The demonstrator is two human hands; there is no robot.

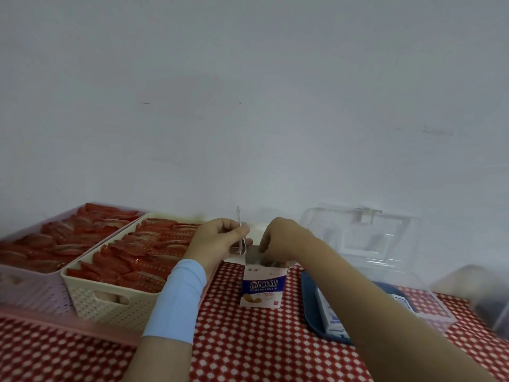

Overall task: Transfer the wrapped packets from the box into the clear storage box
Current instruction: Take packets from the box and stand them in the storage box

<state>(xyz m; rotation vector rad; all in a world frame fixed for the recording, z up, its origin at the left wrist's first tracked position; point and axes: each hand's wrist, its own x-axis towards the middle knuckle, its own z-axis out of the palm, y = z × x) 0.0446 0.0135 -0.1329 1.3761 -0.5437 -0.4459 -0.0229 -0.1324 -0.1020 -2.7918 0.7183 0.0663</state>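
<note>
A small white and blue cardboard box point(263, 289) stands upright and open at the top on the red checked tablecloth. My right hand point(281, 239) has its fingertips down inside the box's opening; what they hold is hidden. My left hand point(220, 238) pinches a thin stack of white wrapped packets point(241, 235) held on edge just left of the box. The clear storage box point(385, 244) stands open to the right, its lid leaning back against the wall. More small boxes point(330, 312) lie inside it, partly hidden by my right forearm.
A cream basket point(91, 296) and a pink basket point(30, 290), both full of red packets, stand at the left. A dark blue tray point(312, 312) sits under the clear box. A blurred translucent container point(493, 304) is at the right edge. The wall lies close behind.
</note>
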